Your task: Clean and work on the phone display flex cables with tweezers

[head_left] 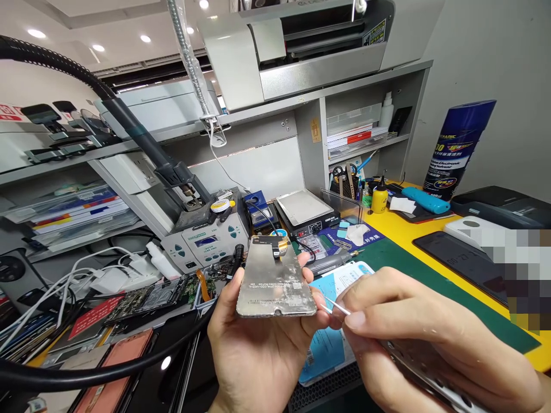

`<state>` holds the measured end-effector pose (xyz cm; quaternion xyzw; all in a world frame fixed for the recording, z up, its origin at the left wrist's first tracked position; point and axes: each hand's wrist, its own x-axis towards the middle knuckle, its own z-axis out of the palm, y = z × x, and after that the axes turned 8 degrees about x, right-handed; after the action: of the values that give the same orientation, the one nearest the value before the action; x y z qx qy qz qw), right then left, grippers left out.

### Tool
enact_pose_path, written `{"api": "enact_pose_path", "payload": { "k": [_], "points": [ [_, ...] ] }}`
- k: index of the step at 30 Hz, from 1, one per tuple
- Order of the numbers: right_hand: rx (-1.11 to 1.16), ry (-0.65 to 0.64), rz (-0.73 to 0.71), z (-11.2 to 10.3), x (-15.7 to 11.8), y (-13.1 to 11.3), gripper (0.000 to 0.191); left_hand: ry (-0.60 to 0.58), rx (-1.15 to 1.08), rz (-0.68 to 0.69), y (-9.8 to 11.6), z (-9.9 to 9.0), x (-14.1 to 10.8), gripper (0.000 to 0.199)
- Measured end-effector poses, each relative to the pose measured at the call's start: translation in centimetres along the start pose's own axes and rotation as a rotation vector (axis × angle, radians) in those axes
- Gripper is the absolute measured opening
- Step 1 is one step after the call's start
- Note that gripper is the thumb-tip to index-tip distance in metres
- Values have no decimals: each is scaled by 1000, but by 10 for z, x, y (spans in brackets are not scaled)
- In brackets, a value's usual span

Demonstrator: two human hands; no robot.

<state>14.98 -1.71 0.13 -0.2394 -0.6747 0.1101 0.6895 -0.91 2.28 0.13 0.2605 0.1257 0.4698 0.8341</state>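
My left hand [262, 350] is wrapped round a phone screen panel [267, 287], its silvery metal back facing up and tilted toward me. Printed lettering, scuffs and a small copper-coloured flex connector [279, 249] show on that back. In my right hand [400, 321], thumb and fingers pinch slim pointed tweezers [338, 304]. Their tips are close to the left fingertips at the panel's lower right corner. A dark handle with small holes [430, 376] runs back under the right palm, partly hidden by it.
Blue-and-white packaging [327, 344] lies under the hands on a green mat [396, 264]. Behind are a soldering station [206, 241] and a heating plate [305, 209]. Phone parts [146, 298] crowd the left, crossed by a black cable [129, 373]. A dark phone [456, 261] and spray can [458, 152] stand right.
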Motion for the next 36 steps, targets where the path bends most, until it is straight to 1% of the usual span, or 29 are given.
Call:
{"api": "enact_pose_path", "payload": {
  "k": [3,9,17,20,26,32,33,36],
  "points": [
    [-9,-29,-12,-2,1,-1,43,-13,8,-3,0,1,-1,61],
    [-23,-30,-4,-3,5,-2,41,-25,-15,-9,0,1,-1,64],
    [-45,-114,-30,-6,5,2,40,-22,-23,-19,-1,0,0,64],
    [-44,-110,-43,-4,5,4,41,-28,-21,-23,-1,0,0,63],
    [-47,-67,-9,-3,3,1,42,-17,-33,-24,0,1,-1,64],
    [-30,-86,-38,-5,3,4,42,-24,-30,-33,-2,0,0,64],
    [-33,-84,-24,-5,3,4,43,-28,-34,-34,-2,0,0,65],
    [-23,-97,-29,-6,4,5,40,-37,-49,-32,-2,0,1,67]
  ]
}}
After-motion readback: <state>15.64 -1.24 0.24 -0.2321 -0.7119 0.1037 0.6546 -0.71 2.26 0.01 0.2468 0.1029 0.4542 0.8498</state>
